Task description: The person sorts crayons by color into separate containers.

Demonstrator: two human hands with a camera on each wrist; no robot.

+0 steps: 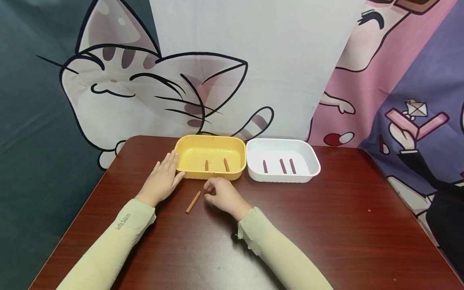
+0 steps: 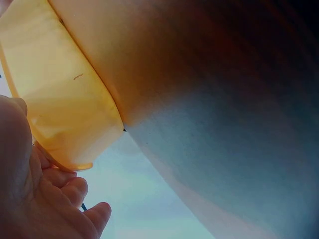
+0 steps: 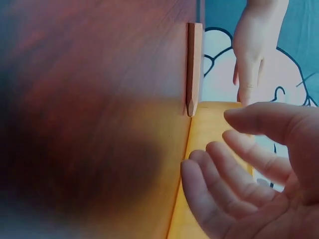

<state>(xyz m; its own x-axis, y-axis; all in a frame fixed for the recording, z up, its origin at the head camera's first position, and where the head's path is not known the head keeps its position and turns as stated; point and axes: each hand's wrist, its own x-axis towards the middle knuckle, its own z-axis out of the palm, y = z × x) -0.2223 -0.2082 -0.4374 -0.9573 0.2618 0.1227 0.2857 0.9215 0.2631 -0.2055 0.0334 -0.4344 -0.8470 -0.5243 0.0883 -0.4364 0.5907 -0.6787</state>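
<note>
On the table lies a short brown crayon (image 1: pixel 193 202), a faceted stick with a tapered tip; the right wrist view shows this crayon (image 3: pixel 194 69) close up. My right hand (image 1: pixel 225 197) hovers just to its right, fingers loosely bent, holding nothing. My left hand (image 1: pixel 160 177) rests against the left side of a yellow tray (image 1: pixel 210 175), fingers extended along its edge. Two brown crayons, one (image 1: pixel 226 164) leaning right of the other (image 1: pixel 206 165), are in that tray. In the left wrist view, fingers (image 2: pixel 75 189) touch the tray's rim.
A white tray (image 1: pixel 282 178) stands right beside the yellow one and holds three purple crayons (image 1: pixel 283 166). Both trays sit near the back edge of the dark brown table (image 1: pixel 344 225). Behind it hangs a cloth with a cartoon cat (image 1: pixel 119 104).
</note>
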